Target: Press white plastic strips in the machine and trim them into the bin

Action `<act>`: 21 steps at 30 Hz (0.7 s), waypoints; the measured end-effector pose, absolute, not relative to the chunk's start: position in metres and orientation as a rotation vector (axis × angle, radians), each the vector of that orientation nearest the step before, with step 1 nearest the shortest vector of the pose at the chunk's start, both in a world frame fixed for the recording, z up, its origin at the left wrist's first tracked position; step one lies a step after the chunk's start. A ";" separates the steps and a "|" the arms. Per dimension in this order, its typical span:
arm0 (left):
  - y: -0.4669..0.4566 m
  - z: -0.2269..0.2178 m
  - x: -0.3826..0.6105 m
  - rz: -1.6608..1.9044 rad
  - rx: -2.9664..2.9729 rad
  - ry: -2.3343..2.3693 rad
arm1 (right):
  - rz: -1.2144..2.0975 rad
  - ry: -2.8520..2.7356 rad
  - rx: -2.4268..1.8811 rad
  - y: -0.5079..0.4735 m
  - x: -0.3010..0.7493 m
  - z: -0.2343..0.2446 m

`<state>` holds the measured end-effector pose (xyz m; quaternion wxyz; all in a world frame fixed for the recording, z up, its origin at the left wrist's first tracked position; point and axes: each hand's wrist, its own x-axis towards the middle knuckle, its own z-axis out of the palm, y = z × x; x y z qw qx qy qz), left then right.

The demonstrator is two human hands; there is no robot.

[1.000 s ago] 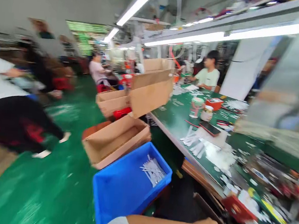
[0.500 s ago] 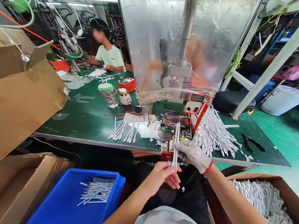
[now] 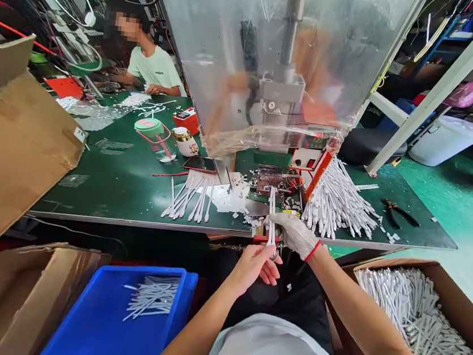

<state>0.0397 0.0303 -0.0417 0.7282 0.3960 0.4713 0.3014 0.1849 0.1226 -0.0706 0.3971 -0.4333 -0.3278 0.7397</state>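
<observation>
My left hand [image 3: 255, 266], bare, pinches the lower ends of a pair of thin white strips [image 3: 272, 218] just in front of the table edge. A white knitted glove with a red cuff covers my right hand [image 3: 297, 236]. Its fingers are closed on the same strips higher up, from the right side. The strips point away from me, their far tips at the small metal fixture [image 3: 269, 177] under the machine. Whether the tips touch the fixture I cannot tell.
A clear shield [image 3: 243, 47] hangs above the fixture. White strips lie in a pile [image 3: 336, 203] to the right, beside pliers [image 3: 398, 214]. A blue bin [image 3: 111, 283] and an open carton [image 3: 435, 268] hold more strips. Across the table sits a person [image 3: 155, 68].
My view has shifted, so the table items on the left sit farther left. Both hands keep hold of the strips, which now lean slightly and reach a little nearer the fixture.
</observation>
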 end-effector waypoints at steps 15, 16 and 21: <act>0.033 -0.041 0.048 0.707 0.843 1.059 | 1.855 -0.853 -1.130 0.124 0.187 -0.061; 0.033 -0.041 0.048 0.706 0.844 1.060 | 1.856 -0.854 -1.128 0.124 0.186 -0.062; 0.032 -0.040 0.047 0.701 0.849 1.064 | 1.860 -0.868 -1.125 0.123 0.186 -0.060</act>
